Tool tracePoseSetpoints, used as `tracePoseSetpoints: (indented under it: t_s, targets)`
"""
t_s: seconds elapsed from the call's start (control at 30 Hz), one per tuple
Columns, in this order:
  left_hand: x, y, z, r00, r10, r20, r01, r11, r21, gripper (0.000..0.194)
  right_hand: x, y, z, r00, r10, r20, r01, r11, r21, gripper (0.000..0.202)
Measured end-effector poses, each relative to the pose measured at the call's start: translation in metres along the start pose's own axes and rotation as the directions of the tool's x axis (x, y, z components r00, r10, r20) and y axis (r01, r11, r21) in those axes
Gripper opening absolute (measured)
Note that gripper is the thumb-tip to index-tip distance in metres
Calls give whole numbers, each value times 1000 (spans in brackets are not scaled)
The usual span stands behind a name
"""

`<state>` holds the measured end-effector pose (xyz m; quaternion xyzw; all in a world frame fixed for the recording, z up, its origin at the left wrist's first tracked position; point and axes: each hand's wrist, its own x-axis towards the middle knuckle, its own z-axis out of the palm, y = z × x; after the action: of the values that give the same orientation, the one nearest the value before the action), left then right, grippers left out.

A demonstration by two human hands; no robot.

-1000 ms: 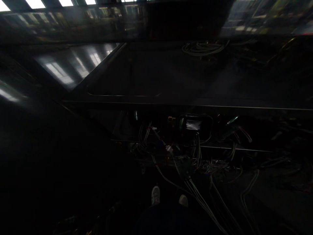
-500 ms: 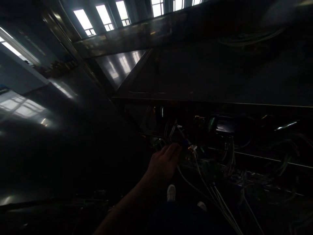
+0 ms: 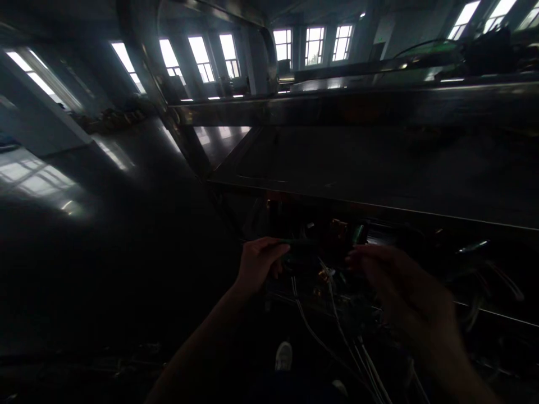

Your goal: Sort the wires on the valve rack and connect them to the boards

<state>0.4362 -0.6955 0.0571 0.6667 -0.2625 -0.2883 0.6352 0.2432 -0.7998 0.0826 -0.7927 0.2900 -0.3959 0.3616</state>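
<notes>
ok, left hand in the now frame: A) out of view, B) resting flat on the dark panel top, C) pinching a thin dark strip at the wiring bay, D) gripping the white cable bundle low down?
C: the left hand pinches a thin dark strip at the wiring bay, above the white cables.

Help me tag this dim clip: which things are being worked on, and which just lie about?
In hand:
left hand pinching a thin dark piece, too dim to identify
right hand, blurred
wire bundle

Lying about:
shiny panel
windows
shoe
</notes>
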Motion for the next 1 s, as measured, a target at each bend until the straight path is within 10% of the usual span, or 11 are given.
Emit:
tracePoseSetpoints:
  t_s: [0.3,1.0]
  targets:
    - [12,-29,5,981,-189,-54,167,948,-272,36,-5,42,76,970,-197,142,226,945,-236,40]
    - [12,-22,14,977,-198,-74,174,951,-254,33,-3,41,77,981,-167,101,191,927,-324,35]
